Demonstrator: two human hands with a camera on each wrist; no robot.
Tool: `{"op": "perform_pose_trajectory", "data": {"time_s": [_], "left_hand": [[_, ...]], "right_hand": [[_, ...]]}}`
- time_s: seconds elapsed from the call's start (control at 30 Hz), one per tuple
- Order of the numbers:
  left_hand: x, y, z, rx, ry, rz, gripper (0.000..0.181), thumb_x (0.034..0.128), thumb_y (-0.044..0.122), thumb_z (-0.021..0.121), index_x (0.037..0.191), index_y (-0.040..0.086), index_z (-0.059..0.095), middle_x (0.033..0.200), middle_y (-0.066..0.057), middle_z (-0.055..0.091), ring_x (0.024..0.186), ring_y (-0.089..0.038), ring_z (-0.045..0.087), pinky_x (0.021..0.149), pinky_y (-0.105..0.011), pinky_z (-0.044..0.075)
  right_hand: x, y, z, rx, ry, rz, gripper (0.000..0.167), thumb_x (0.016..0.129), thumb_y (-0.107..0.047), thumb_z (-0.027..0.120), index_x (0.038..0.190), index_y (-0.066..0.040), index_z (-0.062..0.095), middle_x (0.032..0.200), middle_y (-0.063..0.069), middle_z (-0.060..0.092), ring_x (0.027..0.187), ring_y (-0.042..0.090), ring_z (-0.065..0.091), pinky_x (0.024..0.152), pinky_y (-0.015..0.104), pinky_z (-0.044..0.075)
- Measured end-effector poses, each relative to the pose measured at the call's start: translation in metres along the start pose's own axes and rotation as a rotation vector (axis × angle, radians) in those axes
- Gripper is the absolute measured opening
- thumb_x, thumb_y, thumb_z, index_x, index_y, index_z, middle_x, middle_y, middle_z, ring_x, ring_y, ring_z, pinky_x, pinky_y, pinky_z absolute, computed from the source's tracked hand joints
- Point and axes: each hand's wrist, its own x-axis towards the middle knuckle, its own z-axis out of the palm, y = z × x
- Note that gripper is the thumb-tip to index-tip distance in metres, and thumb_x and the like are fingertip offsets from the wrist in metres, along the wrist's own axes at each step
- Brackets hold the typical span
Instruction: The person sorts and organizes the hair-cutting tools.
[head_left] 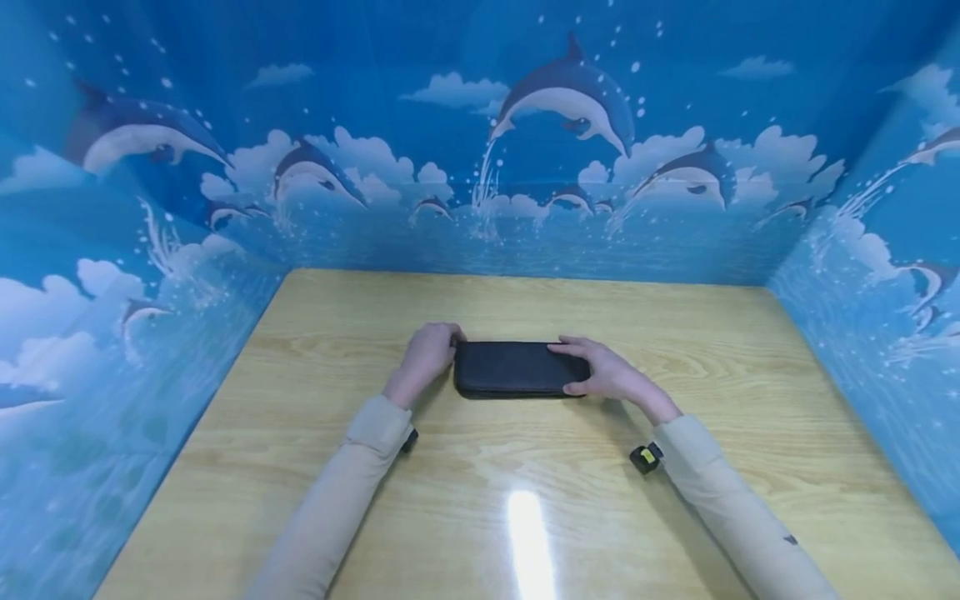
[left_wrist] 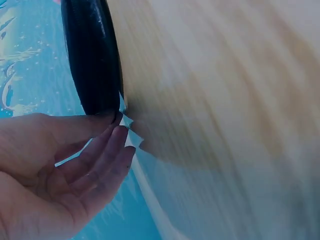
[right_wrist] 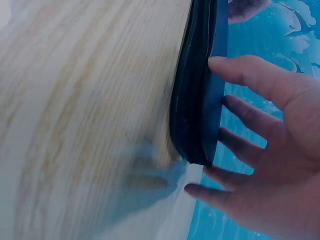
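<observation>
A flat, oblong black case with rounded corners lies on the table, its long side across my view. A groove runs along its near edge; in the right wrist view the side of the case shows this seam. My left hand is at its left end. In the left wrist view, the left thumb and forefinger pinch the case's end near a corner; what exactly lies between the tips is hidden. My right hand rests on the right end with spread, fairly straight fingers, the thumb touching the near edge.
The wood-grain table carries a bright light reflection in front of the case. Blue dolphin-print sheets stand along its back and both sides. Dark devices sit at both wrists, one a small black box by the right cuff.
</observation>
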Motion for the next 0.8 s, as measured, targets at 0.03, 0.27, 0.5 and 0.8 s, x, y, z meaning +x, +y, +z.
{"op": "perform_pose_trajectory", "data": {"time_s": [0.03, 0.27, 0.5, 0.8], "left_hand": [[0.001, 0.0, 0.0, 0.0, 0.006, -0.007, 0.022, 0.0956, -0.002, 0.061, 0.109, 0.006, 0.076, 0.105, -0.011, 0.075, 0.1, -0.027, 0.07, 0.088, -0.039, 0.057], [0.003, -0.001, -0.005, 0.065, 0.023, -0.04, 0.016, 0.0912, 0.001, 0.067, 0.1, 0.01, 0.078, 0.098, -0.007, 0.076, 0.093, -0.026, 0.07, 0.084, -0.038, 0.058], [-0.006, -0.007, -0.016, 0.063, -0.005, -0.006, 0.007, 0.085, 0.003, 0.073, 0.088, 0.008, 0.078, 0.089, -0.006, 0.075, 0.09, -0.027, 0.069, 0.086, -0.041, 0.056], [-0.019, -0.016, -0.022, 0.03, -0.033, 0.064, 0.016, 0.0812, -0.001, 0.072, 0.089, 0.01, 0.08, 0.084, -0.003, 0.075, 0.083, -0.025, 0.067, 0.082, -0.042, 0.054]], "right_hand": [[0.0, 0.001, 0.0, -0.008, 0.006, -0.001, 0.073, 0.089, -0.014, 0.079, 0.153, -0.008, 0.044, 0.163, 0.022, 0.027, 0.147, 0.049, 0.024, 0.115, 0.067, 0.027], [0.003, 0.004, 0.002, -0.075, 0.046, -0.006, 0.082, 0.079, -0.026, 0.088, 0.15, -0.01, 0.05, 0.159, 0.022, 0.034, 0.144, 0.05, 0.03, 0.114, 0.064, 0.031], [0.003, 0.0, 0.003, -0.115, 0.034, 0.047, 0.081, 0.081, -0.031, 0.087, 0.151, -0.015, 0.049, 0.16, 0.019, 0.033, 0.144, 0.05, 0.029, 0.112, 0.066, 0.033], [0.002, -0.001, 0.006, -0.137, 0.06, 0.041, 0.079, 0.081, -0.03, 0.087, 0.15, -0.015, 0.051, 0.158, 0.02, 0.036, 0.142, 0.051, 0.032, 0.11, 0.066, 0.035]]}}
